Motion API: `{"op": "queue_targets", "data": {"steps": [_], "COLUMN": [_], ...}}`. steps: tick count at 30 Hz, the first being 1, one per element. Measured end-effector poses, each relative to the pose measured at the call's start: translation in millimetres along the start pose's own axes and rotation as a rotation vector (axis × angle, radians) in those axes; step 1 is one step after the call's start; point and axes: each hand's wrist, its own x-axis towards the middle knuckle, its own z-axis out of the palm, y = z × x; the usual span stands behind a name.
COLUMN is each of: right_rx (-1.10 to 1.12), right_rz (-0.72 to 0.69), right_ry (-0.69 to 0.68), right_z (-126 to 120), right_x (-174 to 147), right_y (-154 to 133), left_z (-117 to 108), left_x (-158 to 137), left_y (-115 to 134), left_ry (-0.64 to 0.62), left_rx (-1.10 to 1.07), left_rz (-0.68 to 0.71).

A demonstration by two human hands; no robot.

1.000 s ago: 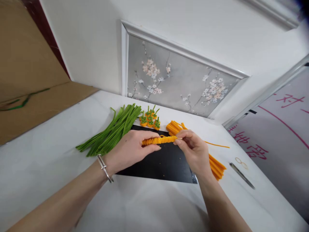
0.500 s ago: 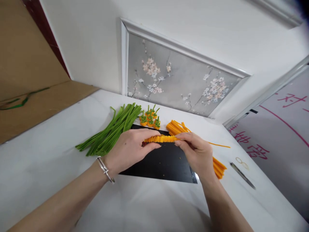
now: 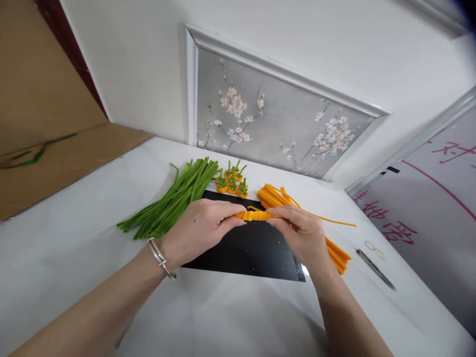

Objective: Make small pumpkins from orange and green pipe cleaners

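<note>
Coil (image 3: pixel 255 215), orange, bridging left fingers (image 3: pixel 229 209) and right fingers (image 3: pixel 290 213), both clamped on opposite ends.

"What sort of place was it?"

"An indoor craft corner, it seemed: from the near edge of a white bench (image 3: pixel 238 317), green stems (image 3: pixel 169 201) lay at eleven o'clock, orange stems (image 3: pixel 275 196) at one."

"And beyond?"

"A framed blossom panel (image 3: pixel 278 119) stood at twelve, a handwritten board (image 3: pixel 446 233) at two."

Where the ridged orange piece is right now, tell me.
In the head view, the ridged orange piece is just right of centre, held between the left hand and right hand, over the black board.
</note>
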Motion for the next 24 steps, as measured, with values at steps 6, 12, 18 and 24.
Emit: {"op": "queue_targets", "data": {"steps": [6,12,18,24], "right_rx": [0.048,0.290,0.421,0.237], "right_rz": [0.057,0.256,0.298,0.159], "right_ry": [-0.011,-0.040,0.007,0.049], "right_z": [-3.7,-4.6,1.1,1.7], "right_x": [-0.2,0.6,0.0,-1.9], "right_y": [2.1,-1.9,-6.8,-7.2], "left_z": [-2.5,-2.1,1.5,0.4], "left_x": [1.9,2.9,-0.5,-0.8], "left_y": [0.6,1.8,0.1,3.1], "left_ry": [0.043,0.082,0.119,0.125], "left_rx": [-0.011,-0.026,0.011,0.051], "left_rz": [-0.026,-0.031,-0.015,-0.035]}}
